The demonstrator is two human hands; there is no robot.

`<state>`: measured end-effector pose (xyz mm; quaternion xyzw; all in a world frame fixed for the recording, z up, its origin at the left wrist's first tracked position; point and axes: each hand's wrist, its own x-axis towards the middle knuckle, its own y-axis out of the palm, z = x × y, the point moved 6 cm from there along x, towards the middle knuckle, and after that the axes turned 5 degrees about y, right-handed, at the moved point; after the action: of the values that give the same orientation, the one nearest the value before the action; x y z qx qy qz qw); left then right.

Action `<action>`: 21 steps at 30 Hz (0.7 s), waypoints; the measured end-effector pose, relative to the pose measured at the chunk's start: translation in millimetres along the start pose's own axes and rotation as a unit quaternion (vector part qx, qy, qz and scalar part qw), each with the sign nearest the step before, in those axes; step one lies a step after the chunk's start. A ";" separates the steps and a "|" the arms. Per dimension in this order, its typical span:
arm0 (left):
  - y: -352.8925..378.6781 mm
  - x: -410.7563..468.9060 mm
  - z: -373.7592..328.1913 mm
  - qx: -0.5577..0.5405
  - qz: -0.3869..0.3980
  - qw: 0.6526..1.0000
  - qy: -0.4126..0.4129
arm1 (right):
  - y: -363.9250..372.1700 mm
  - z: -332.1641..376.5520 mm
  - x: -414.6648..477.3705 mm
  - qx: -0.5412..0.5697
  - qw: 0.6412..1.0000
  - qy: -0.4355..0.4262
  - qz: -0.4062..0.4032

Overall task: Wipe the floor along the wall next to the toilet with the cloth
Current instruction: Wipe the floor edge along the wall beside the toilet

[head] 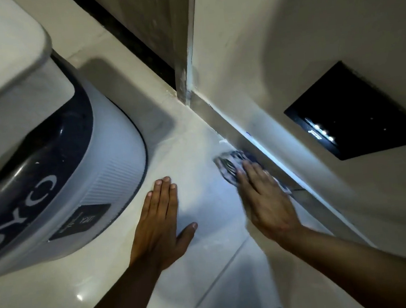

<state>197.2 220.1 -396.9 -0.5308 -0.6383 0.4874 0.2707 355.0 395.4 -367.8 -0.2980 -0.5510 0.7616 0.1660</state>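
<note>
The pale tiled floor (pixel 195 139) fills the lower half of the view, with the wall (pixel 286 46) rising along its right edge. Opposite the wall, to the left, stands the white toilet (pixel 4 86), and against it a round white-and-navy bin-like unit (pixel 112 147) with large letters on its rim. A black square panel (pixel 351 109) is set low in the wall. The left hand (pixel 158 226) lies flat on the floor between that unit and the wall, fingers straight and together, holding nothing. The right hand (pixel 263 195) presses its flat fingers on the blue-and-white cloth (pixel 232 164), which lies on the floor touching the foot of the wall.
</note>
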 end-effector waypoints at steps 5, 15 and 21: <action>-0.2 2.0 0.0 0.003 -0.003 1.000 -0.013 | -2.1 46.6 75.2 0.034 0.999 0.028 -0.029; -1.9 2.2 3.5 0.006 0.000 1.000 -0.031 | -4.3 59.8 100.9 0.061 0.998 0.027 -0.021; -2.2 -1.2 5.3 -0.002 0.011 0.999 -0.047 | -9.1 28.0 15.5 0.055 0.996 0.064 -0.036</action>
<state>192.0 217.2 -396.7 -0.5147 -0.6453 0.5135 0.2343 324.6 386.8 -357.5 -0.3160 -0.5073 0.7636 0.2443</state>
